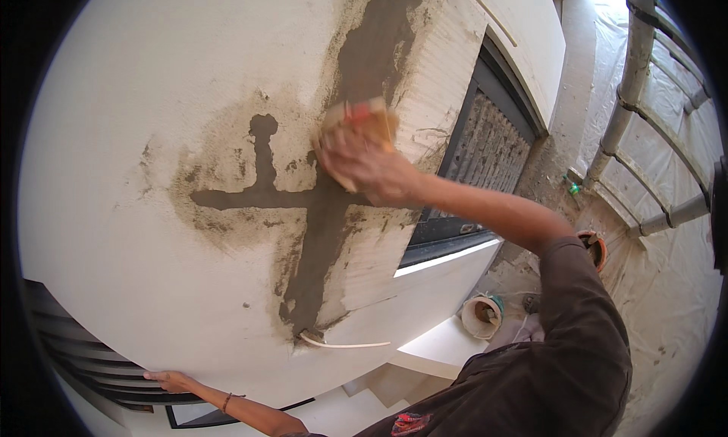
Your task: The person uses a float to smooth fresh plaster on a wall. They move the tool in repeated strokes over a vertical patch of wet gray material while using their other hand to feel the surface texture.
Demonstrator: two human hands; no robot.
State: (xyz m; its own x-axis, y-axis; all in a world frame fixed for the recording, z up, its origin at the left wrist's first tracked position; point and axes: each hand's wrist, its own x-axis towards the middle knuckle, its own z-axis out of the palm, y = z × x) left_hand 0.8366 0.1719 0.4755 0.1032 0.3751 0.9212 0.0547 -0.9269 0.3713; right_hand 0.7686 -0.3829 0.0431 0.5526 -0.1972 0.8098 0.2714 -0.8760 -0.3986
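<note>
My right hand point(356, 158) is pressed up close to the white wall point(129, 80), closed around a tan, sponge-like block point(377, 122) with a red patch. Motion blurs both the hand and the block. They cover part of a broad band of wet-looking grey mortar point(322, 243) running up the wall. A narrower mortar strip point(243, 199) branches off to the left, with a short upright arm. Lower left, my left hand point(171, 380) reaches to the wall's lower edge beside dark slats point(83, 346); its fingers look stretched out, holding nothing visible.
A pale cable point(345, 345) sticks out below the mortar band. Right of it is a dark-framed window point(485, 137). A bucket point(482, 315) and an orange-rimmed container point(595, 251) stand below. Metal scaffolding point(626, 107) rises at right over plastic sheeting point(667, 285).
</note>
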